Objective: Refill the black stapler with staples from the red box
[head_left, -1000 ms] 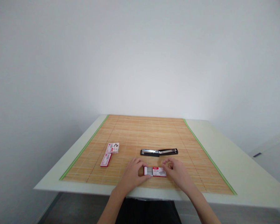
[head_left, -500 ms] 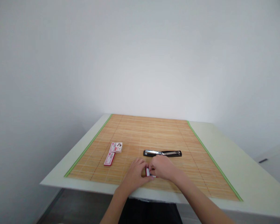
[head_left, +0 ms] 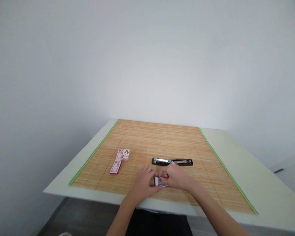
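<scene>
My left hand (head_left: 144, 182) holds a small red-and-white staple box (head_left: 156, 181) at its left end, thumb on the near edge and fingers on the far one. The box lies flat and open on the mat, with grey contents partly showing inside. Over its right part, my right hand (head_left: 173, 177) has thumb and fingers pinched together; whatever is between them is hidden. Just beyond the hands a black stapler (head_left: 172, 161) lies spread open, its metal channel showing.
Several more small staple boxes (head_left: 116, 167) sit together on the left of the bamboo mat (head_left: 159, 137). The mat has green edges and covers most of a white table (head_left: 238, 157). A plain wall (head_left: 152, 62) rises behind the table.
My right hand has shifted slightly right and up from the box's middle, so more of the grey contents shows. My left hand keeps its hold. The view has moved a little.
</scene>
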Tool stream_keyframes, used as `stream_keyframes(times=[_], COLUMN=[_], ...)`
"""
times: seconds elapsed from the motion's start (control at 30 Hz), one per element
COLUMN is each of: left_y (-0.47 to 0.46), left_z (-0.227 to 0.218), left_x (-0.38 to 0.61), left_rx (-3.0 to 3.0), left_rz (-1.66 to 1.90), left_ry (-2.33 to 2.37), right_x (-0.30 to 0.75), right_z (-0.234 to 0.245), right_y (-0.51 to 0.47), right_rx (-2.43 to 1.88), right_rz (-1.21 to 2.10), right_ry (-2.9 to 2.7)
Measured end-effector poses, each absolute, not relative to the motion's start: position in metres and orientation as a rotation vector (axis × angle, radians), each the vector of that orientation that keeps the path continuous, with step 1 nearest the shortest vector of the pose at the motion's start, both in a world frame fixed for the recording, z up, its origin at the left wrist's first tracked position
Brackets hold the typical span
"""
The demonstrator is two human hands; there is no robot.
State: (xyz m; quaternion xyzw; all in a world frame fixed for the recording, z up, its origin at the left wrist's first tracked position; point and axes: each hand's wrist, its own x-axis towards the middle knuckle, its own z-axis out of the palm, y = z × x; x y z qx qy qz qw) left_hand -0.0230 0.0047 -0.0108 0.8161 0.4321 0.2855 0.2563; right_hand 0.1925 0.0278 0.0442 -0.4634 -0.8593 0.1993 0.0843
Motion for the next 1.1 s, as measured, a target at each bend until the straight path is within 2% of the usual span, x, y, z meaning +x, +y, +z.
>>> stream_keyframes(times=[0.33, 0.83, 1.0, 1.1], left_y=[0.004, 0.004, 0.003, 0.002], left_z=[-0.011, -0.009, -0.007, -0.005], left_x=[-0.022, -0.02, -0.021, -0.022], left_rx=[2.181, 2.196, 2.191, 2.183], left_rz=[0.812, 0.808, 0.802, 0.798], left_ry=[1.172, 1.187, 1.183, 1.183], right_x=[0.233, 0.209, 0.217, 0.23], right_z=[0.021, 0.064, 0.051, 0.034], right_y=[0.007, 0.004, -0.001, -0.005], right_rx=[-1.502, -1.41, -1.336, -1.345], right_rz=[0.723, 0.605, 0.802, 0.772], right_ry=[-2.28, -2.425, -2.192, -2.115])
